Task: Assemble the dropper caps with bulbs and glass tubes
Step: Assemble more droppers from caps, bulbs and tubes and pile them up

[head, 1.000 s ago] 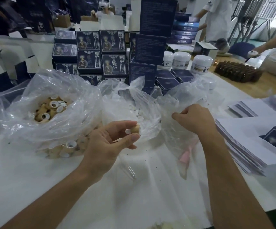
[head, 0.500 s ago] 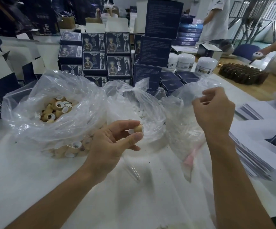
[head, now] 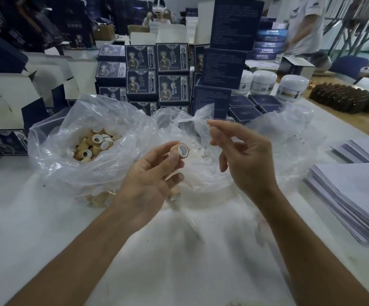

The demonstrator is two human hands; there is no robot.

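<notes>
There was one view only, from a wide-angle camera worn on the person's head. It looked forward and down over the counter (head: 46, 250), close to the work, so both forearms ran in from the bottom edge. The bag of caps (head: 86, 151) sat left of centre, and stacked dark boxes (head: 157, 71) rose behind that bag. Beyond the boxes the room stretched away. The wide lens bent lines near the edges.
</notes>
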